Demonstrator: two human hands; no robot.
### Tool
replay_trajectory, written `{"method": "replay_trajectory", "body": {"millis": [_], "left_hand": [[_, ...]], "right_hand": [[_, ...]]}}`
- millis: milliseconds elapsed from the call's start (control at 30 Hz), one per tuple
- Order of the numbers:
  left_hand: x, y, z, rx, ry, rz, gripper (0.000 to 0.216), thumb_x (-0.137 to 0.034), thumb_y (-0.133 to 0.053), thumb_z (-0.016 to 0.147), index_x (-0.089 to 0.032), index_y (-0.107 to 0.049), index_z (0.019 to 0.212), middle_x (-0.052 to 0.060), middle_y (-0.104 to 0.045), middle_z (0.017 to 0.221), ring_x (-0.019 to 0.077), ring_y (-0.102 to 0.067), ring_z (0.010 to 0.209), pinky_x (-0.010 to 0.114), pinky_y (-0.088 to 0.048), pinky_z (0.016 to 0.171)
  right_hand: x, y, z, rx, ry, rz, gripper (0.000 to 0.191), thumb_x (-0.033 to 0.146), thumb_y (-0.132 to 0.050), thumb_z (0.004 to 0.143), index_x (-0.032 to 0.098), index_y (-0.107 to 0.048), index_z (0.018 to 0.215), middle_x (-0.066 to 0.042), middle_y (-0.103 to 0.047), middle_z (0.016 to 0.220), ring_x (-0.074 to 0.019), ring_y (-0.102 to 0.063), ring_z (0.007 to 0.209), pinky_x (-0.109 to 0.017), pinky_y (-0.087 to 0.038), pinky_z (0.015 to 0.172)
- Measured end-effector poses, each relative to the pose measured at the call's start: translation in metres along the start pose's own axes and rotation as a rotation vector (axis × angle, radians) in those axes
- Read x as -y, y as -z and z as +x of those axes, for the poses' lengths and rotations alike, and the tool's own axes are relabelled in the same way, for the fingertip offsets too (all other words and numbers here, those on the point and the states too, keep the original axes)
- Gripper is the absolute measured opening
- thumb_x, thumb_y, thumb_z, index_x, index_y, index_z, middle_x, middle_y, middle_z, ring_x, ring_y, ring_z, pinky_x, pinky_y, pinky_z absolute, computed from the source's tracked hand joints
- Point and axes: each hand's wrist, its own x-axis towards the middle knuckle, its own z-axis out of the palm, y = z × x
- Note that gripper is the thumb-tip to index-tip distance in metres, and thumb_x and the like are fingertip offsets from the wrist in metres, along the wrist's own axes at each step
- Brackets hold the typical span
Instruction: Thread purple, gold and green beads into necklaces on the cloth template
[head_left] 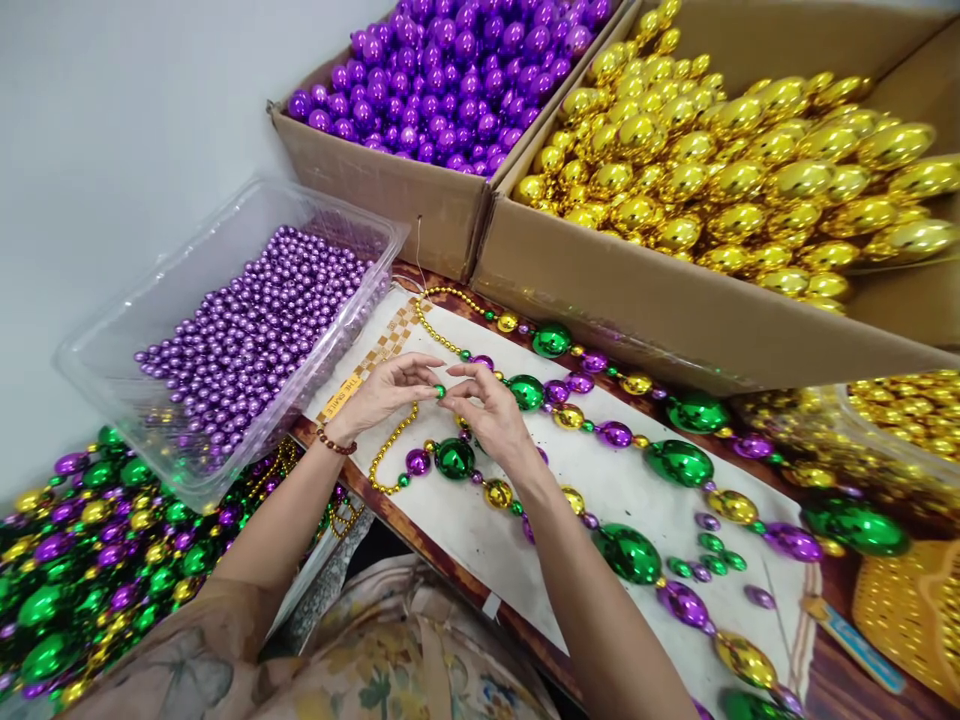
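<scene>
Over the white sheet point(577, 460), my left hand point(391, 392) pinches a small green bead point(439, 391) at its fingertips. My right hand point(489, 408) is closed in a pinch right beside that bead; whatever lies between its fingers is too small to make out. Below and around both hands runs a bead necklace point(454, 458) of green, purple and gold beads, with a stretch of small gold beads point(385, 462) near my left wrist. Farther right on the sheet lie larger beads, among them a big green oval point(627, 553), and several small loose beads point(711, 543).
Behind stand a carton of purple beads point(300, 145) and a carton of gold beads point(600, 275). A clear plastic tub point(97, 345) of small purple beads overhangs the left edge. Finished-looking strands point(97, 550) pile up at lower left. A blue-handled cutter point(859, 645) and an orange basket point(911, 610) lie right.
</scene>
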Motion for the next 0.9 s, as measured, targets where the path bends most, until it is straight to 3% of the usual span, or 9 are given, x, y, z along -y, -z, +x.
{"method": "replay_trajectory", "body": {"millis": [200,467,600,700,833,900], "left_hand": [[-0.003,-0.008,-0.002,-0.108,-0.075,0.136,0.012,-0.030,-0.079,0.078,-0.020,-0.077,0.085,0.004,-0.073,0.083,0.0141,-0.063,0.077,0.027,-0.050,0.073],[0.005,-0.028,-0.002,-0.350,-0.149,0.174,0.017,-0.037,-0.074,0.081,-0.021,-0.076,0.076,0.003,-0.070,0.075,0.0162,-0.059,0.070,0.029,-0.044,0.068],[0.010,-0.031,0.001,-0.404,-0.239,0.372,0.015,-0.029,-0.068,0.086,-0.022,-0.071,0.073,0.001,-0.064,0.070,0.0162,-0.053,0.068,0.029,-0.039,0.070],[0.004,-0.028,0.005,-0.407,-0.300,0.485,0.016,-0.020,-0.066,0.086,-0.022,-0.066,0.070,0.001,-0.059,0.071,0.0169,-0.049,0.070,0.030,-0.036,0.072],[-0.019,-0.023,0.007,-0.333,-0.369,0.555,0.017,-0.019,-0.062,0.090,-0.022,-0.062,0.073,0.001,-0.056,0.075,0.0168,-0.047,0.073,0.031,-0.035,0.075],[-0.033,-0.022,0.007,-0.273,-0.402,0.569,0.019,-0.021,-0.062,0.091,-0.021,-0.062,0.072,0.001,-0.055,0.077,0.0170,-0.047,0.076,0.031,-0.036,0.077]], "right_hand": [[0.001,-0.003,0.002,-0.015,0.016,0.004,0.025,0.029,-0.066,0.079,0.022,-0.063,0.102,0.001,-0.072,0.078,-0.0183,-0.067,0.077,-0.031,-0.047,0.074],[0.001,-0.004,0.008,-0.081,0.036,-0.029,0.019,0.030,-0.066,0.078,0.023,-0.068,0.096,0.001,-0.072,0.079,-0.0190,-0.066,0.079,-0.033,-0.048,0.079],[-0.004,-0.006,0.012,-0.063,0.000,-0.055,0.023,0.028,-0.065,0.078,0.023,-0.069,0.100,0.001,-0.070,0.077,-0.0188,-0.065,0.077,-0.032,-0.047,0.075],[-0.004,-0.003,0.011,-0.032,-0.001,-0.169,0.024,0.025,-0.064,0.080,0.024,-0.070,0.104,0.000,-0.071,0.079,-0.0197,-0.064,0.075,-0.034,-0.047,0.075],[0.010,0.003,0.010,-0.127,0.180,-0.397,0.021,0.028,-0.068,0.084,0.026,-0.074,0.104,-0.006,-0.072,0.107,-0.0259,-0.064,0.096,-0.042,-0.045,0.089],[0.021,0.001,0.013,-0.131,0.235,-0.400,0.020,0.031,-0.067,0.086,0.026,-0.075,0.104,-0.007,-0.070,0.108,-0.0244,-0.063,0.092,-0.041,-0.046,0.086]]}}
